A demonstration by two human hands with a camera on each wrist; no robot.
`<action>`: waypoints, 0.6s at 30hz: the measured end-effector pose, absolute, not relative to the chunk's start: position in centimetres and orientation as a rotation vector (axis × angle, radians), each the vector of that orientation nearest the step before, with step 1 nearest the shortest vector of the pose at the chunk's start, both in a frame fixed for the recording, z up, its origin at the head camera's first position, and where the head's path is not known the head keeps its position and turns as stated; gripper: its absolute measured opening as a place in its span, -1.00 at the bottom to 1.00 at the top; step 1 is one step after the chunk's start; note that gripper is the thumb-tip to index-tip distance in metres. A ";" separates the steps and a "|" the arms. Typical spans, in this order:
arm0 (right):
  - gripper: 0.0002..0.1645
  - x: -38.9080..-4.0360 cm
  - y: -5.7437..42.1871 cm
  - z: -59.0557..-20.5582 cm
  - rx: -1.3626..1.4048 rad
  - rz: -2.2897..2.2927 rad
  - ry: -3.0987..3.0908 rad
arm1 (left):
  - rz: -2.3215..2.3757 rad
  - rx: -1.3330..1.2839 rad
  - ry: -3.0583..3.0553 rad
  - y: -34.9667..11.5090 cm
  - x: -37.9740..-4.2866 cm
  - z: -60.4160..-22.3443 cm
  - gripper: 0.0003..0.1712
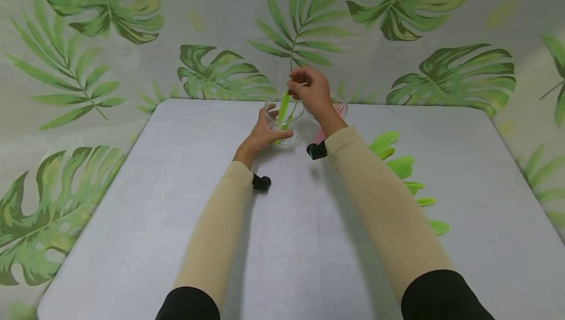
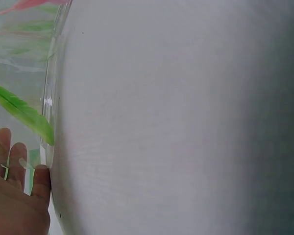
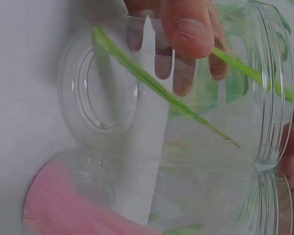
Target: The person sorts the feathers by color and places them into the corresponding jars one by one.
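My left hand point(image 1: 265, 134) grips a clear plastic jar point(image 1: 289, 139) around its side, its thumb toward the front. One green feather point(image 3: 152, 88) leans inside this jar. Over the jar's mouth my right hand point(image 1: 315, 89) pinches the upper end of another green feather point(image 1: 283, 107), whose lower part hangs into the jar. In the left wrist view a green feather point(image 2: 24, 112) shows through the clear wall, and the left fingers point(image 2: 41, 183) lie along it. Touching this jar is a second clear jar point(image 1: 342, 107) with pink feathers point(image 3: 63, 205) inside, partly hidden behind the right hand.
Several loose green feathers point(image 1: 400, 165) lie in a row on the white table point(image 1: 132, 212), partly covered by the right forearm. Behind the table hangs a cloth point(image 1: 229, 26) printed with green leaves. Both jars stand near the table's far edge.
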State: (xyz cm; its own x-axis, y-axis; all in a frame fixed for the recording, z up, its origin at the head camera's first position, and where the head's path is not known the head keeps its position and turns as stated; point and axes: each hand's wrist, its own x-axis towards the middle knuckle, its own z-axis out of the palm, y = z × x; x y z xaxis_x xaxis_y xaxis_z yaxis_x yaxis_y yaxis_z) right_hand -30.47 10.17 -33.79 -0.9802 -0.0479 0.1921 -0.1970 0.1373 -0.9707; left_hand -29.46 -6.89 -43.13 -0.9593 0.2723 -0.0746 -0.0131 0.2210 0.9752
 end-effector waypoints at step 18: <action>-0.84 -30.4 10.2 -33.8 0.244 1.943 -2.323 | 1.782 0.236 2.245 -7.0 -29.8 -43.3 0.22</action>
